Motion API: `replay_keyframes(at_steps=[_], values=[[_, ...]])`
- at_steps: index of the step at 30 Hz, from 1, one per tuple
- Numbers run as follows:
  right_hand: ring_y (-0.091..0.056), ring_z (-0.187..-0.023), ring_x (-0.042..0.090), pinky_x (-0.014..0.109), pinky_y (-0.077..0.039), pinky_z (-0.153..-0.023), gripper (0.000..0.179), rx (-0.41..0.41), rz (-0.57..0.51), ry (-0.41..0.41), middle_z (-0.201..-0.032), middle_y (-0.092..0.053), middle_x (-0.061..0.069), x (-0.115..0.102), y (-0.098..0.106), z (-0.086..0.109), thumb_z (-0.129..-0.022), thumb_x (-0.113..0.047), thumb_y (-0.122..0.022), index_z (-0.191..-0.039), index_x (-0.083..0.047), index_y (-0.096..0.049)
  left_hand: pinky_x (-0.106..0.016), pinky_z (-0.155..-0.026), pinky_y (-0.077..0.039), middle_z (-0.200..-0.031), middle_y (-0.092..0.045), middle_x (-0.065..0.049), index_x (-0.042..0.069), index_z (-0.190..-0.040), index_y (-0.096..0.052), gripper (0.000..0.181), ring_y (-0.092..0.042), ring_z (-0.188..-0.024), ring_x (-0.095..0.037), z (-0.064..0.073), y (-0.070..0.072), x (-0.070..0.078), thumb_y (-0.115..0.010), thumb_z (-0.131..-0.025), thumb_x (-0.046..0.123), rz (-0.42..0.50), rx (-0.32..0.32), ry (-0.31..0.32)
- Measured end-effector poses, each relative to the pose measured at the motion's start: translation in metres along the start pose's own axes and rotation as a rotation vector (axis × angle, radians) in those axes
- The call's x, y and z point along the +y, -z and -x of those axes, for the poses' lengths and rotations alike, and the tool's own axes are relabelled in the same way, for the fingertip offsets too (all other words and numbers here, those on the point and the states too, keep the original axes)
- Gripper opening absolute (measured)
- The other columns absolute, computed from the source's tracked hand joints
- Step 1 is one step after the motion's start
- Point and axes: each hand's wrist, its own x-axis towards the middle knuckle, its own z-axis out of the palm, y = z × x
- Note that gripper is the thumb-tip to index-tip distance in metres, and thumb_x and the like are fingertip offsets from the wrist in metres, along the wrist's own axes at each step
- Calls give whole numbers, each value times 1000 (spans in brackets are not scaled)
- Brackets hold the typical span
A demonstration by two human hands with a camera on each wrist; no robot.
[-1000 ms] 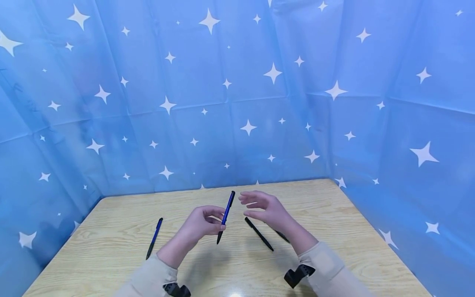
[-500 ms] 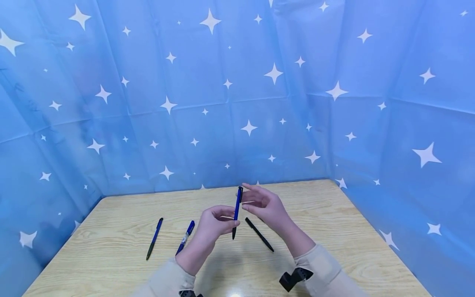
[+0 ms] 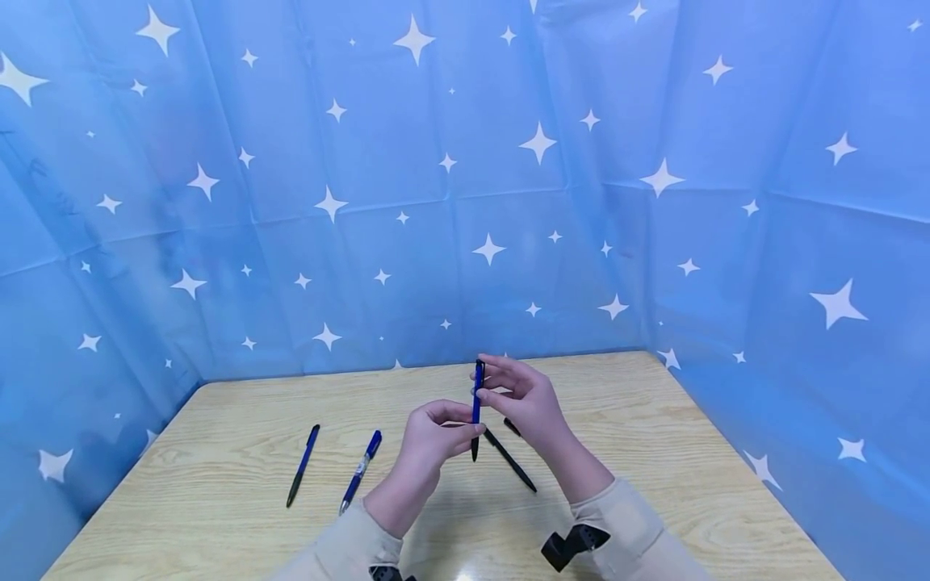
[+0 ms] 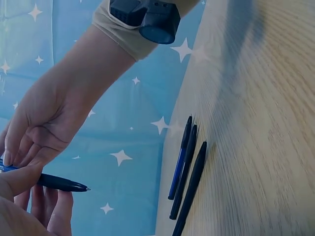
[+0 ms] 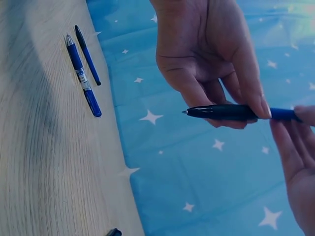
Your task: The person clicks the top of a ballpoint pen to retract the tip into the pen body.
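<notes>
In the head view a blue pen with a black grip (image 3: 476, 410) stands nearly upright above the table, its tip down. My left hand (image 3: 430, 440) pinches it low, around the black grip. Higher up, the thumb and fingers of my right hand (image 3: 529, 407) pinch the blue barrel near its clip end. The right wrist view shows the metal point sticking out past the black grip (image 5: 226, 112). From the left wrist, the same pen's dark front end (image 4: 61, 183) shows between both hands.
On the wooden table (image 3: 240, 452) at left lie a blue-and-black pen (image 3: 303, 466) and a blue pen with a pale label (image 3: 360, 473). A black pen (image 3: 512, 461) lies beneath the hands, beside another pen (image 3: 512, 426) mostly hidden by my right hand. A starry blue curtain (image 3: 407, 258) stands behind.
My left hand has carried the pen rightward and turned it more upright. My right hand, loose and apart before, now pinches its upper part. The labelled pen has come into view.
</notes>
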Motion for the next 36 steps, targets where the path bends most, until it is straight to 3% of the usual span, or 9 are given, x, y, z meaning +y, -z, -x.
replay_keyframes(at_steps=[8, 12, 17, 24, 32, 36], values=[[-67, -93, 19, 36, -56, -81, 47, 19, -44, 11, -111, -65, 29, -2, 0, 2, -87, 1, -71, -131, 5, -56, -33, -71, -58, -81, -68, -2, -1, -96, -73, 20, -67, -77, -14, -1, -4, -1, -80, -77, -3, -1, 21, 3], [-68, -92, 20, 36, -56, -80, 44, 29, -45, 24, -110, -65, 29, -3, 0, 2, -87, 1, -72, -129, 1, -59, -33, -72, -58, -81, -69, -4, -3, -95, -72, 20, -67, -77, -15, 0, -7, 1, -80, -77, -5, 2, 38, -19], [-67, -91, 21, 37, -57, -77, 42, 54, -46, 32, -106, -68, 20, -4, 0, 2, -86, 1, -73, -126, -1, -62, -34, -73, -58, -82, -69, -7, -3, -93, -72, 18, -67, -78, -17, 1, -10, 3, -80, -77, -4, -2, 42, -36], [-67, -91, 22, 38, -57, -78, 41, 68, -69, 27, -108, -66, 23, -6, -1, 2, -86, -2, -74, -125, -2, -62, -33, -72, -58, -80, -68, -7, -4, -93, -72, 18, -67, -76, -17, 1, -10, 8, -79, -77, -5, -21, 36, -57], [-67, -92, 23, 38, -55, -84, 51, 96, -64, 23, -104, -66, 21, -13, 3, 2, -86, -1, -73, -134, -8, -57, -33, -71, -58, -85, -69, -7, -2, -94, -73, 17, -66, -79, -17, 1, -10, 14, -80, -78, -1, -104, -29, -116], [-66, -92, 22, 39, -56, -82, 53, 65, -28, 5, -105, -65, 23, -17, 8, 3, -86, 2, -72, -136, -7, -56, -33, -72, -58, -87, -68, -6, -1, -96, -73, 18, -66, -81, -18, 1, -7, 13, -80, -79, 1, -134, -63, -106]])
